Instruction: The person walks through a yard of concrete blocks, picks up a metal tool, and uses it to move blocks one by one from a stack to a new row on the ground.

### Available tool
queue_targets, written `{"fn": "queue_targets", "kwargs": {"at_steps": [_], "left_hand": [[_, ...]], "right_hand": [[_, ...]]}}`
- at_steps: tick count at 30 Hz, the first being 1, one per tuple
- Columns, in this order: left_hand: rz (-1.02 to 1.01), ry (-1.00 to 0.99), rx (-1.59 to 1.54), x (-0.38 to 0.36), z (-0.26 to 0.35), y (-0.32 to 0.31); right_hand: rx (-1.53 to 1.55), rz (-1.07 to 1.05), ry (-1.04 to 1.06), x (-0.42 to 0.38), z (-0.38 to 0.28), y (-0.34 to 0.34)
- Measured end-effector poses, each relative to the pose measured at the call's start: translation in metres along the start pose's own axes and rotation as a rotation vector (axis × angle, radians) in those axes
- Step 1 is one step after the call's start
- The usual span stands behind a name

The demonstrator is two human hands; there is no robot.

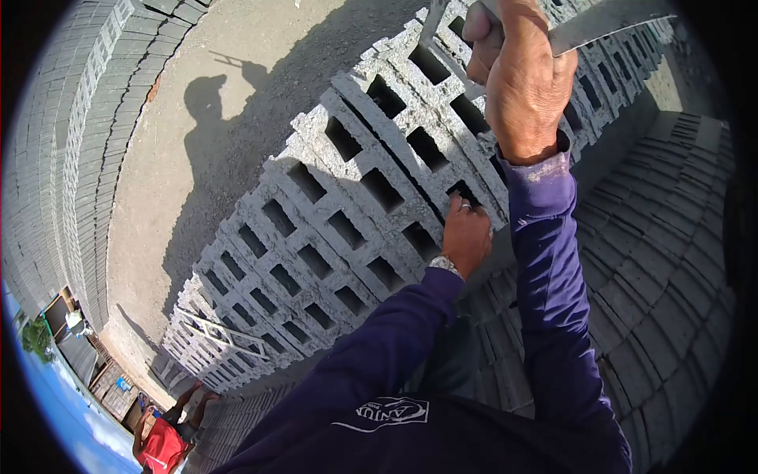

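A long row of grey concrete hollow blocks runs diagonally through the view, with their rectangular openings facing me. My left hand, with a ring and a wristwatch, is closed on the edge of one hollow block, its fingertips tucked into the opening and partly hidden. Raised above the row, my right hand is wrapped around a flat metal tool whose grey blade sticks out to the right. The tool's handle is mostly hidden by the fingers.
A light-coloured metal frame lies across the blocks at lower left. Stacked blocks line the far left beyond sandy ground with my shadow on it. More blocks lie at right. A person in red is at lower left.
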State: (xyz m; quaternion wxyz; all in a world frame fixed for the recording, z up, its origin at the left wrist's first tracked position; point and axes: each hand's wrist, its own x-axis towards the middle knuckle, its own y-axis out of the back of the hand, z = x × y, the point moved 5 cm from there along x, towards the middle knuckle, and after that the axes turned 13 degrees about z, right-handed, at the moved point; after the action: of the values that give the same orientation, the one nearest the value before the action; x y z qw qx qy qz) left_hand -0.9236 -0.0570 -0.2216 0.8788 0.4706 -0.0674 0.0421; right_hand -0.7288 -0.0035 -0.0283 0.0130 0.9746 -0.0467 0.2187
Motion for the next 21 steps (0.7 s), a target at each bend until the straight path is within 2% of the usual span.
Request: {"fn": "queue_targets", "kwargs": {"at_steps": [1,2,6,8,10,11,12,15,16,17,18,21], "left_hand": [[0.005,0.003,-0.003,-0.002,-0.001,-0.003],[0.0,0.009,-0.015,-0.006,-0.001,-0.004],[-0.001,0.013,-0.036,-0.021,-0.007,-0.008],[0.029,0.05,-0.13,-0.007,-0.005,0.004],[-0.26,0.076,0.021,-0.004,-0.001,0.011],[-0.184,0.03,0.027,-0.001,0.001,0.019],[-0.19,0.01,0.017,0.0,0.004,0.021],[-0.198,0.044,0.043,0.002,0.006,0.018],[-0.229,0.001,0.042,0.004,0.01,0.016],[-0.183,0.015,0.063,0.006,0.012,0.017],[-0.14,0.028,0.085,0.008,0.014,0.015],[-0.199,0.002,0.195,0.008,0.022,0.004]], "right_hand": [[-0.041,0.039,-0.285,-0.034,0.054,-0.003],[-0.258,-0.004,-0.145,-0.069,0.105,-0.005],[-0.343,-0.057,-0.348,-0.081,0.12,-0.001],[-0.337,-0.003,-0.323,-0.075,0.097,0.01],[-0.304,0.094,-0.475,-0.064,0.067,0.044],[-0.235,0.186,-0.549,-0.06,0.05,0.068],[-0.16,0.283,-0.614,-0.057,0.034,0.095],[-0.049,0.331,-0.59,-0.066,0.0,0.175],[-0.003,0.328,-0.595,-0.078,-0.002,0.2],[0.021,0.415,-0.648,-0.098,0.0,0.223],[0.044,0.474,-0.77,-0.125,0.013,0.251],[0.022,0.825,-0.969,-0.212,0.053,0.298]]}}
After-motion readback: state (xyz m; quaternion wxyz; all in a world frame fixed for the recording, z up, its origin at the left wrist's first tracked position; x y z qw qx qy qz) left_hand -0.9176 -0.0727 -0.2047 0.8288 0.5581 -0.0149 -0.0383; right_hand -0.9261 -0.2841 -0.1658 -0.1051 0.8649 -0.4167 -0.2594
